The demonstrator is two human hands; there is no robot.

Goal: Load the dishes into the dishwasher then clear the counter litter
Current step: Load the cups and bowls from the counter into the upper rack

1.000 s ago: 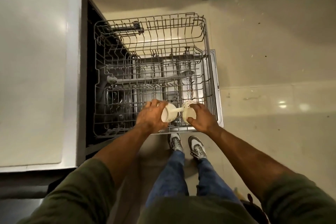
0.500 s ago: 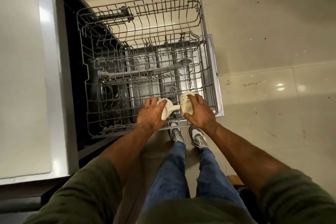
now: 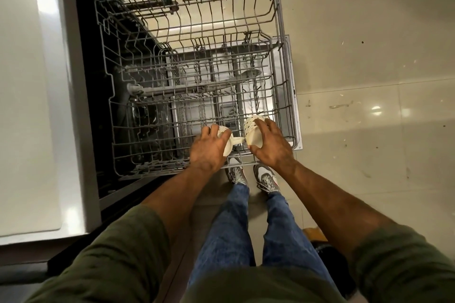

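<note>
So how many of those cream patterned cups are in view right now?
2. One cream patterned cup is gripped by the left hand, the other cream patterned cup by the right hand, both over the near edge of the grey wire dishwasher rack. No others visible.

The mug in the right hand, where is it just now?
In the head view, the patterned mug sits in the right hand over the rack's near right corner, beside the left hand's mug.

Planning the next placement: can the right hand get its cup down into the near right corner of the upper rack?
Probably yes. The right hand grips its cup just above that corner of the upper rack, and no dishes show there; only the rack's wires lie below.
</note>
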